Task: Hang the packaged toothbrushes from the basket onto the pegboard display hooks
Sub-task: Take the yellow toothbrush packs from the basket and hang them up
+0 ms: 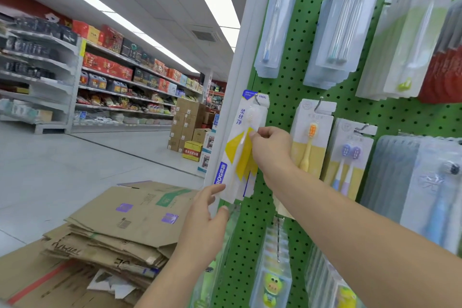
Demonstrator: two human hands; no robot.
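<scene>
A: Starting at the left, the left hand (203,217) is up under the pack (238,147), fingers loosely spread, fingertips touching its bottom corner and steadying it.

B: And the pack itself?

A: It hangs at the left edge of the pegboard (282,97), its top over the hook (256,99). It looks threaded on, though I can't be sure it's fully seated. More of the same packs sit behind it.

B: Describe it.

A: Long, white card, blue top and side label, yellow diamond, pale brush under a clear blister. It's tilted, bottom swung left.

B: Right hand (271,149)?

A: Thumb and fingers pinching the pack's right edge, mid-height.

B: Progress?

A: This one's nearly hung. The basket is out of view, so what's left is unknown.
</scene>
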